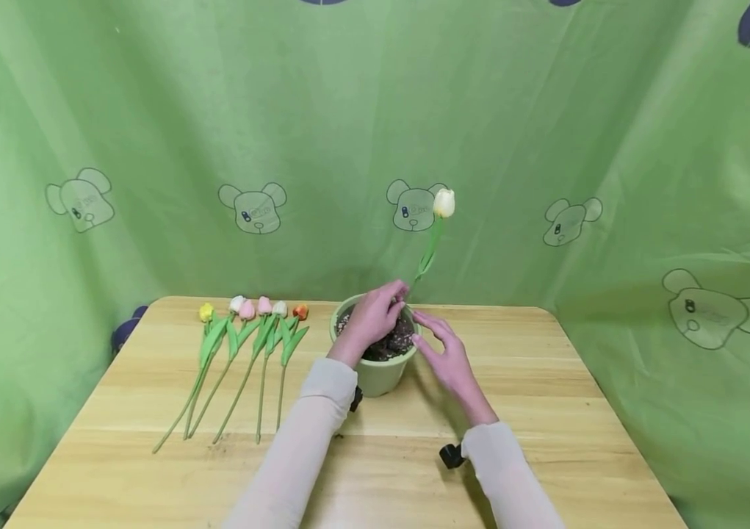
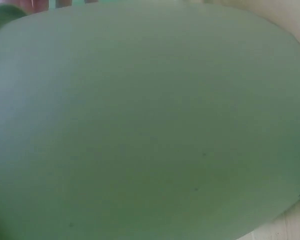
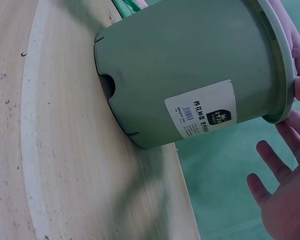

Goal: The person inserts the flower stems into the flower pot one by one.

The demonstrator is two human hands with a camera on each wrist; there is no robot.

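A white artificial tulip stands tilted over a light green flowerpot, its lower stem hidden behind my left hand. That hand reaches across the dark soil, with fingertips curled around the stem at the pot's far side. My right hand is at the pot's right rim, thumb and forefinger touching it. In the right wrist view the other fingers of this hand spread loosely, off the pot. The pot's wall fills nearly all of the left wrist view.
Several artificial tulips with yellow, white, pink and orange heads lie side by side on the wooden table, left of the pot. A green curtain hangs around the table. A label is stuck on the pot.
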